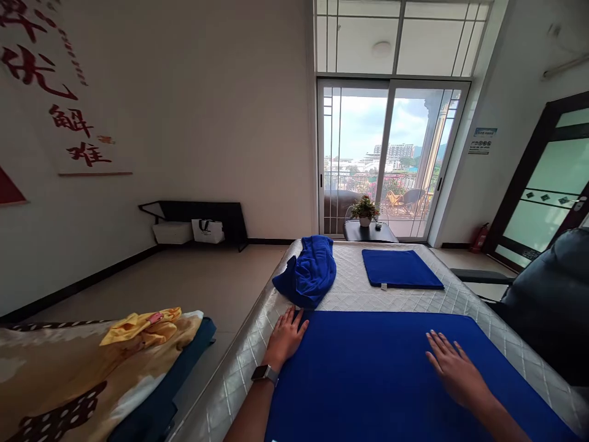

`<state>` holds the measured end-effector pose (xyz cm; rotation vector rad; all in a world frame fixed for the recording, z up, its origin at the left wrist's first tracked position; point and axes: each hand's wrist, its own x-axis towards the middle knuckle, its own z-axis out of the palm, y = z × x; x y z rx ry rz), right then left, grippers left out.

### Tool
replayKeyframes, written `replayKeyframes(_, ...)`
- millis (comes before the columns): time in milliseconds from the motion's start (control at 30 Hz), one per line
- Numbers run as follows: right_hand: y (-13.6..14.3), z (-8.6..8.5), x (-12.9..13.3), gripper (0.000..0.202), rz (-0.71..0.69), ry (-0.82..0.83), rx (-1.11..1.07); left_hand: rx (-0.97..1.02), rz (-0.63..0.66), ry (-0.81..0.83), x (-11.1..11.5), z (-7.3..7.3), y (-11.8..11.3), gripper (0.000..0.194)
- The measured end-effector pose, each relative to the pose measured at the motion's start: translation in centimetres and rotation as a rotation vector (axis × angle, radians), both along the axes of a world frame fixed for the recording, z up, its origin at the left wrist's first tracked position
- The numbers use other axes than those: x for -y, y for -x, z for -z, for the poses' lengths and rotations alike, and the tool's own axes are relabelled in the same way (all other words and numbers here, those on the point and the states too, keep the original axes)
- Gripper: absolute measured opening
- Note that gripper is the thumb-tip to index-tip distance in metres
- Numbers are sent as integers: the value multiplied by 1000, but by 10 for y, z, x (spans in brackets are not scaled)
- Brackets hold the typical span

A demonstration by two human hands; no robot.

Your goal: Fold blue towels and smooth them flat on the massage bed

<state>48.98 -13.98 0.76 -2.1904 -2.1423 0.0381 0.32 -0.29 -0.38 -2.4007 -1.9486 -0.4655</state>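
A blue cloth lies spread flat over the near part of a white quilted mattress. At its far left corner rests my left hand, fingers stretched out and a watch on the wrist. My right hand lies flat on the right half of the cloth, fingers apart. Just beyond my left hand is a crumpled blue cloth. Farther off to the right sits a neatly folded blue cloth with a small white tag on its near edge.
To the left, a patterned bedspread carries a bunched yellow cloth. A black chair stands close on the right. Past the mattress are a small table with a flower pot and a sliding glass door.
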Motion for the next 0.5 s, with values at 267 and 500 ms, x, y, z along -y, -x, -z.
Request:
replayKeyframes(267,186,-45,-56,77,-338,83,-235,-20,11,-6,-5,7,3,59)
replayKeyframes(500,214,-26,-87,84,-346,118,-254,-99,3,-54,-9,16,7,59)
